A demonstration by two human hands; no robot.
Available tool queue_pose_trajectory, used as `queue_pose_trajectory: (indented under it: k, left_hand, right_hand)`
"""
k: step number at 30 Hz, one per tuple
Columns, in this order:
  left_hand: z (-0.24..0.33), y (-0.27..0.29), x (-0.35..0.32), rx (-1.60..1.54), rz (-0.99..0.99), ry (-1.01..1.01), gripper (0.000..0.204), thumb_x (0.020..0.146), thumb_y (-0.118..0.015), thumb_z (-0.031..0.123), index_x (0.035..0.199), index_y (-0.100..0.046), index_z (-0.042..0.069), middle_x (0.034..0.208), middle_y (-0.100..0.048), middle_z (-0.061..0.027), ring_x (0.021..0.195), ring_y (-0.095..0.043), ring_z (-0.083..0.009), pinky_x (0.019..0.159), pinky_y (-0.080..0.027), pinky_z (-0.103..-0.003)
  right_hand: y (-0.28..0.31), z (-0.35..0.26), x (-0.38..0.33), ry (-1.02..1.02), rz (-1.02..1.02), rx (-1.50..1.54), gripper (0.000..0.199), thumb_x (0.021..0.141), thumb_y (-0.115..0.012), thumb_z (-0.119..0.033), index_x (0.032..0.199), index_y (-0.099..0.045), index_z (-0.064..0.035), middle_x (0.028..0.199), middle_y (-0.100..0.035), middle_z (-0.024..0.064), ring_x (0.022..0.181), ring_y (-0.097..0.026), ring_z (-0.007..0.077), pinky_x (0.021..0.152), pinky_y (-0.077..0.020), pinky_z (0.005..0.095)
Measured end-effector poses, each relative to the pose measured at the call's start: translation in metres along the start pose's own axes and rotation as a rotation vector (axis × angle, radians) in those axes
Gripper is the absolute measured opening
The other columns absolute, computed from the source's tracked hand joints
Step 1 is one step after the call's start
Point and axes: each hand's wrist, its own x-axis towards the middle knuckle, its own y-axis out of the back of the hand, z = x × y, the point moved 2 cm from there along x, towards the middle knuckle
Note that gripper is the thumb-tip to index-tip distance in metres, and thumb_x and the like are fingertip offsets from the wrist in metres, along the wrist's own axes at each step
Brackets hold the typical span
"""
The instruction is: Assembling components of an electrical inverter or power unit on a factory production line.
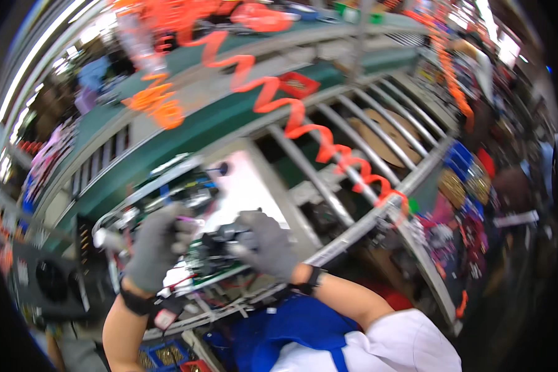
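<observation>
Both of my hands wear grey gloves and work over an opened unit with boards and wiring [195, 195] on the bench. My left hand [155, 245] is closed at its left side; a thin purple wire with a pale end [191, 219] sticks out from the fingertips. Across from it, my right hand [268, 245] curls its fingers around a dark, blocky part [223, 240] above the unit's near side. Motion blur hides what kind of part that is. A green circuit board [198, 263] shows below it.
A white sheet or panel [245, 180] lies behind my right hand. Metal rollers [313, 177] run to the right, with a coiled red air hose [297, 118] hanging over them. A black case with a fan [49, 279] stands at left. Small-parts bins [167, 354] sit below.
</observation>
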Motion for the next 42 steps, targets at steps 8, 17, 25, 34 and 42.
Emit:
queue_pose_trajectory:
  k: [8,17,25,34,42]
  left_hand:
    - [-0.038,-0.071,0.038,-0.019,0.392,0.129,0.032,0.103,-0.057,0.034,0.112,-0.058,0.004,0.087,-0.064,-0.0039,0.063,-0.057,-0.0102,0.048,-0.044,-0.017]
    - [-0.112,-0.163,-0.030,0.355,-0.020,0.178,0.051,0.097,-0.058,0.038,0.113,-0.064,-0.010,0.077,-0.071,-0.0150,0.054,-0.063,-0.0160,0.049,-0.048,-0.023]
    - [-0.247,-0.087,-0.134,0.367,0.332,0.344,0.042,0.104,-0.054,0.033,0.125,-0.063,-0.002,0.103,-0.071,-0.0091,0.084,-0.067,-0.0138,0.074,-0.057,-0.028]
    - [-0.334,0.116,-0.274,0.929,1.293,0.223,0.033,0.088,-0.064,0.029,0.106,-0.072,0.002,0.102,-0.072,-0.0210,0.099,-0.069,-0.0361,0.088,-0.054,-0.042]
    - [-0.378,0.309,-0.420,0.832,1.969,0.452,0.026,0.086,-0.062,0.019,0.107,-0.069,0.004,0.106,-0.071,-0.0219,0.106,-0.066,-0.0396,0.090,-0.053,-0.047]
  right_hand:
    - [0.066,0.022,-0.059,-0.023,0.122,0.101,0.060,0.091,-0.066,-0.038,0.136,-0.051,-0.0021,0.127,-0.058,0.0224,0.113,-0.058,0.0401,0.097,-0.0479,0.0461]
    - [0.236,0.226,-0.283,-1.667,0.871,1.238,0.052,0.094,-0.066,-0.043,0.119,-0.058,0.0012,0.095,-0.065,0.0102,0.081,-0.063,0.0297,0.071,-0.0555,0.0395]
    - [0.267,0.319,-0.233,0.129,-0.423,-0.582,0.027,0.092,-0.059,-0.033,0.094,-0.055,-0.0064,0.071,-0.051,0.0031,0.057,-0.048,0.0139,0.064,-0.0485,0.0306]
    - [0.253,0.336,-0.246,-0.182,-1.192,-1.064,0.056,0.083,-0.066,-0.050,0.120,-0.062,-0.0081,0.100,-0.069,0.0114,0.083,-0.066,0.0308,0.075,-0.0522,0.0453]
    - [0.040,0.104,-0.189,-0.559,-1.048,-0.286,0.063,0.079,-0.070,-0.048,0.125,-0.057,-0.0065,0.097,-0.066,0.0114,0.077,-0.063,0.0271,0.068,-0.0491,0.0408]
